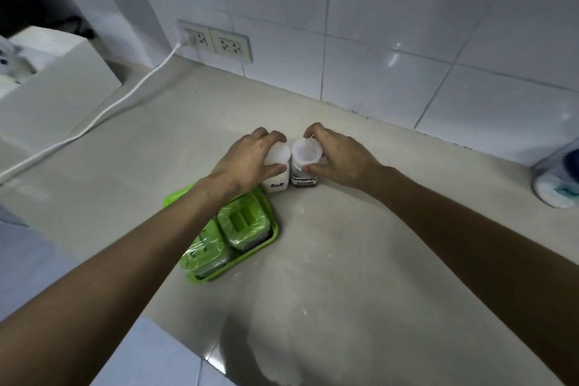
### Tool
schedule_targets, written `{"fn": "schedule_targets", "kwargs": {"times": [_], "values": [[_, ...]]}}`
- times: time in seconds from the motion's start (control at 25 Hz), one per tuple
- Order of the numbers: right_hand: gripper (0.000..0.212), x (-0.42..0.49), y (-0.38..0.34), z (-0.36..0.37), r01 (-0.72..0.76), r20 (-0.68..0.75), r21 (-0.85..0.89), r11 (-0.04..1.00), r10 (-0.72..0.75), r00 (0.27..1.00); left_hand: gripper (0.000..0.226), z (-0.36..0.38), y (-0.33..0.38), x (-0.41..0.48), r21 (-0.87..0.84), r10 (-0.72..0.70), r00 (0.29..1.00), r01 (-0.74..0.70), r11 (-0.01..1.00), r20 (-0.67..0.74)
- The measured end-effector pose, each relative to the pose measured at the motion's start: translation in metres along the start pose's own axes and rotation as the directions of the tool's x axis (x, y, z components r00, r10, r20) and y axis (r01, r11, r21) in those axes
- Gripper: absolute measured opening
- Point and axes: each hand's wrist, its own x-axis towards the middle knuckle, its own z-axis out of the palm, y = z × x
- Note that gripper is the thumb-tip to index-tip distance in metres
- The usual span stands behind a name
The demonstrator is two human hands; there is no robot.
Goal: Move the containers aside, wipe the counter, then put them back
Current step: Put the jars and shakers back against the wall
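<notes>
Two small jars stand side by side on the beige counter (344, 260). My left hand (247, 163) grips the white-lidded salt jar (277, 183) from above, fingers around its lid. My right hand (338, 157) grips the lid of the dark seasoning jar (305, 180) just to its right. Both jars rest upright on the counter and almost touch. A green tray (269, 238) with two green-lidded containers (242, 222) lies just below the salt jar, partly under my left forearm.
A white tiled wall (376, 41) runs behind the counter, with two sockets (216, 42) and a white cable (109, 106) trailing left. A white box (62, 81) stands at the left. A plastic-wrapped item (557, 178) sits at the right edge. The counter's front edge runs below left.
</notes>
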Motion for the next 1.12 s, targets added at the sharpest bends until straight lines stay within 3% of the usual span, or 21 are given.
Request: {"fn": "schedule_targets", "kwargs": {"times": [0.24, 0.44, 0.64, 0.8, 1.12], "values": [[0.054, -0.057, 0.054, -0.037, -0.132, -0.138, 0.134, 0.982, 0.150, 0.979, 0.053, -0.022, 0.047, 0.034, 0.213, 0.225, 0.949, -0.272, 0.938, 0.219], [0.059, -0.127, 0.139, -0.099, -0.233, -0.201, -0.120, 0.965, 0.207, 0.957, 0.049, -0.008, 0.131, 0.071, 0.131, 0.345, 0.905, -0.385, 0.914, 0.249], [0.055, -0.177, 0.218, -0.142, -0.430, -0.258, -0.216, 0.877, 0.373, 0.891, 0.049, 0.025, 0.226, 0.118, 0.001, 0.419, 0.885, -0.429, 0.903, 0.203], [0.055, -0.189, 0.253, -0.156, -0.427, -0.286, -0.334, 0.840, 0.341, 0.895, 0.051, 0.047, 0.282, 0.154, -0.015, 0.445, 0.877, -0.450, 0.893, 0.184], [0.054, -0.183, 0.285, -0.159, -0.429, -0.281, -0.395, 0.813, 0.338, 0.898, 0.054, 0.089, 0.358, 0.195, -0.043, 0.423, 0.895, -0.421, 0.906, 0.144]]}}
